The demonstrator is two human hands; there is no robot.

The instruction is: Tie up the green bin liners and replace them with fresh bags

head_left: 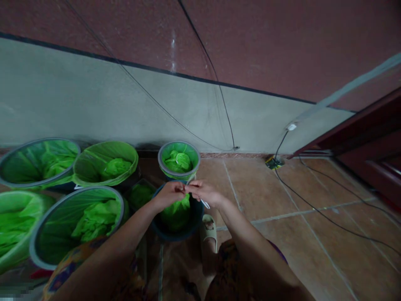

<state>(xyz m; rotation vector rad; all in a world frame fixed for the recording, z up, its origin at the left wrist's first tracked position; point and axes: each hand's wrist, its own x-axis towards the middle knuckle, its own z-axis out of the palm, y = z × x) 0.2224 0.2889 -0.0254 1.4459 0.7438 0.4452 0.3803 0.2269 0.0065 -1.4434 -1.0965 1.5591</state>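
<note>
My left hand [171,195] and my right hand [205,193] meet fingertip to fingertip over a dark round bin [175,238]. Out of my right hand comes a thin white string or strip [205,204], one end pointing up and a loop hanging below. My left fingers are pinched together; what lies between them is too small to make out. Inside the bin, a green plastic bag [177,215] rises to a gathered peak just under my fingers. Right behind is a small grey-rimmed bin [179,172] holding a green bag with a pale tie on its top.
Several bins lined with green bags crowd the left, among them a grey-rimmed bin [36,246] and a green-covered bin [134,161]. A slipper-clad foot [209,229] stands beside the dark bin. Black cable [313,205] crosses the tiles rightward, near a door [372,154].
</note>
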